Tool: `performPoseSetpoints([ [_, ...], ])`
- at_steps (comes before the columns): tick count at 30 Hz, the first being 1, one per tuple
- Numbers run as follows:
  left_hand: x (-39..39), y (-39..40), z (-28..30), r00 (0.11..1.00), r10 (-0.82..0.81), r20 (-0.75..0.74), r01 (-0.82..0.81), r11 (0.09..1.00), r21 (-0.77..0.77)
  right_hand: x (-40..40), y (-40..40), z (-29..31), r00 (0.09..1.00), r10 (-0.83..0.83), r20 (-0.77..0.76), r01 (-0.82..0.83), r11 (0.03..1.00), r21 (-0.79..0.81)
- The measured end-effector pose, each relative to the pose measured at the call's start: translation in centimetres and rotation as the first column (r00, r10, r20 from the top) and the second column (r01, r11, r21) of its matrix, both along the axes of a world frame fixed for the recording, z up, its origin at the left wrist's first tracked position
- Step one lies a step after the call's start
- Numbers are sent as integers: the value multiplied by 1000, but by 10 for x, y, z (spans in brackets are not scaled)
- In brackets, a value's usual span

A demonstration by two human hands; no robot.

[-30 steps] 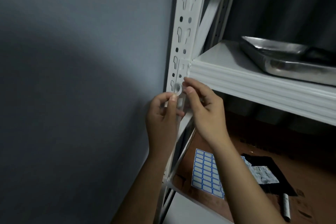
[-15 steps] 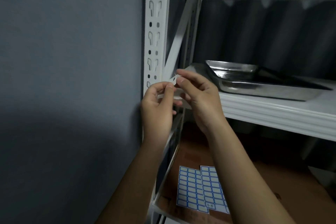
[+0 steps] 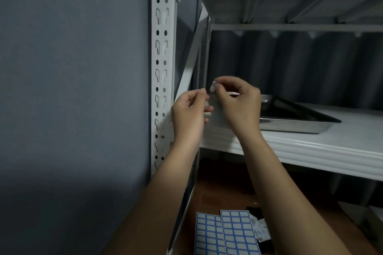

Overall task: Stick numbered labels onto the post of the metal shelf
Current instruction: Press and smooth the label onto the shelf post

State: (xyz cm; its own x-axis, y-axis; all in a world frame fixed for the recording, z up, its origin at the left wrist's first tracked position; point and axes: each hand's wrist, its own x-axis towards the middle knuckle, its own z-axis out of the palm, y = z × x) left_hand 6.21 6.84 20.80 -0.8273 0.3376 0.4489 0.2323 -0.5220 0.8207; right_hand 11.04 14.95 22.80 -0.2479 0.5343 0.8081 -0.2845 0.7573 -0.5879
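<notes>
Hands (image 3: 215,107) now right of post (image 3: 163,80).

White metal shelf unit with a slotted upright post (image 3: 161,80) against a grey wall. Middle shelf board (image 3: 323,147) carries 1 shallow steel tray (image 3: 294,119), lying flat. Below, a brown surface (image 3: 223,190) bears 2 overlapping sheets of blue-bordered labels (image 3: 226,234) and a dark, partly hidden packet (image 3: 262,232).
</notes>
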Motion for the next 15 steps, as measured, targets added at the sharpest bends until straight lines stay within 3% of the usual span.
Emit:
performPoseSetpoints([
  [4, 3, 16, 12, 999, -23, -25, 22, 999, -33, 15, 43, 23, 962, -233, 142, 223, 971, 86],
  [8, 10, 37, 17, 996, -80, -48, 77, 995, -64, 33, 79, 37, 798, -458, 393, 375, 886, 271],
  [11, 15, 51, 16, 993, -101, -61, 95, 991, -92, 42, 94, 43, 648, -539, 538, 330, 835, 440],
  [15, 17, 60, 12, 990, -100, -96, 88, 989, -118, 50, 102, 49, 540, -474, 696, 193, 874, 445],
])
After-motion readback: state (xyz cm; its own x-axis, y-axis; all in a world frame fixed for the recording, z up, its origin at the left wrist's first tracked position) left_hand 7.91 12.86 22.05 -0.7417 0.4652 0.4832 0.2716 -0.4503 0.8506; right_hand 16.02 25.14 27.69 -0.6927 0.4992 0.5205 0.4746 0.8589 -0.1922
